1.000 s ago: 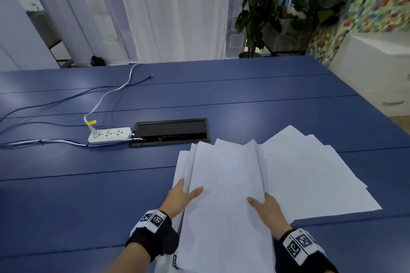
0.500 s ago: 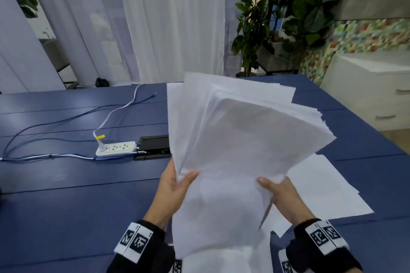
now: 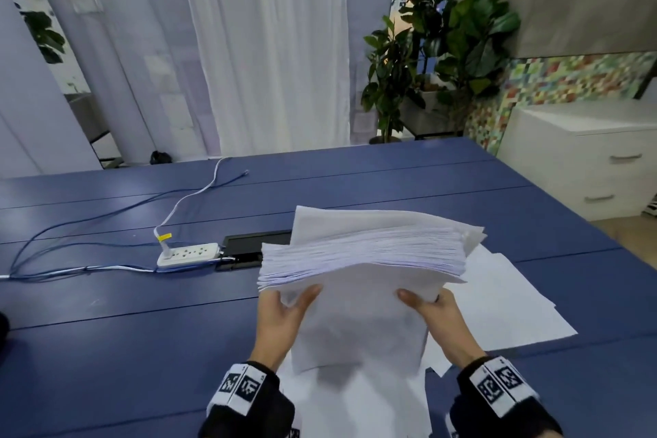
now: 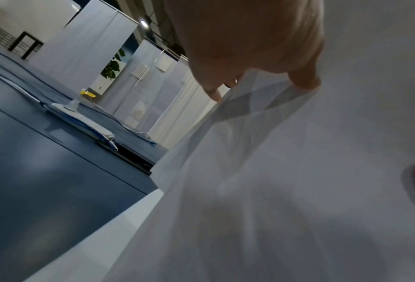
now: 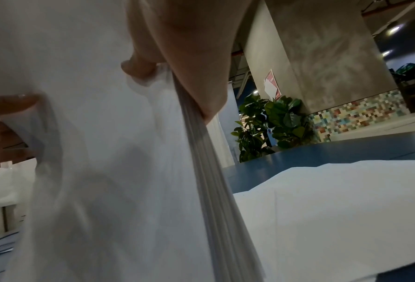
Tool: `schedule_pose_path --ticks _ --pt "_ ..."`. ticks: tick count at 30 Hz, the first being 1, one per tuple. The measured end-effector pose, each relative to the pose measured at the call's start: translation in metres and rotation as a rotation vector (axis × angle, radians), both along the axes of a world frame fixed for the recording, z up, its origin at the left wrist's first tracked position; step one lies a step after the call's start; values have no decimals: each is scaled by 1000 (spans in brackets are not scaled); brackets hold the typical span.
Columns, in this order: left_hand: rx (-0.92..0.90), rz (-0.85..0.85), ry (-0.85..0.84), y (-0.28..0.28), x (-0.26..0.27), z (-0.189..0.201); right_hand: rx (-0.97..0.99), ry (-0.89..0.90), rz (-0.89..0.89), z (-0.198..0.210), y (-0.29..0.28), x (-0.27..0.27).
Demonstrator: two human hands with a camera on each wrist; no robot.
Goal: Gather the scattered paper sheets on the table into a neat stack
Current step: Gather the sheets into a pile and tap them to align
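A thick bundle of white paper sheets (image 3: 362,260) is held upright above the blue table (image 3: 124,348), its upper half bending away from me. My left hand (image 3: 284,313) grips its left edge, thumb on the near face. My right hand (image 3: 433,313) grips the right edge the same way. In the left wrist view my left hand (image 4: 249,47) pinches the paper bundle (image 4: 286,181). The right wrist view shows my right hand (image 5: 189,57) clamping the paper bundle's edge (image 5: 201,171). More loose sheets (image 3: 505,302) lie flat on the table to the right and beneath the bundle.
A white power strip (image 3: 187,254) with blue and white cables (image 3: 71,235) lies left of a black cable hatch (image 3: 252,245) in the table. Potted plants (image 3: 437,46) and a white drawer cabinet (image 3: 583,156) stand beyond the table's far right.
Both hands lifted a bundle of sheets off the table and stood it up. Since half a second ago its top has flopped forward, away from me, and the bundle sits lower.
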State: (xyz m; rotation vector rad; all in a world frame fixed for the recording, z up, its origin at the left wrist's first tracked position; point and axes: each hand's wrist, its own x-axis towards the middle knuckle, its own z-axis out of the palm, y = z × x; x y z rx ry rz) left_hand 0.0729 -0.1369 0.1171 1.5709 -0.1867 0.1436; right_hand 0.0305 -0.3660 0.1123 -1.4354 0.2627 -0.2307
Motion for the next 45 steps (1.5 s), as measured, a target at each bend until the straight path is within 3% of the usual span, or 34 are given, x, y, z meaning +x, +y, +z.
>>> schedule_pose_path --ticks 4,7,14,21,24,29,33,38,42,45 --pt "-89 23 -28 -5 -1 11 -15 -40 2 10 3 0" --pt "-50 15 -97 -8 3 14 -7 -92 -12 17 3 2" --pt "-37 42 -30 -14 24 11 -2 -72 -14 17 6 5" --pt "-8 147 -346 -33 16 50 -12 -224 -139 49 3 18" --pt "-27 170 -262 -30 15 28 5 -167 -103 30 -1 14" --pt "354 -22 -48 -7 13 -36 -7 128 -27 -22 -8 4" --pt "500 24 -148 -3 15 -36 -62 84 -75 -12 -9 11" --pt "143 145 -246 -16 13 -2 -69 -61 -69 29 -5 15" --pt "83 -4 -130 -16 21 8 -139 -50 -31 36 -7 20" --pt "96 -197 77 -3 32 6 -127 43 -30 24 -14 19"
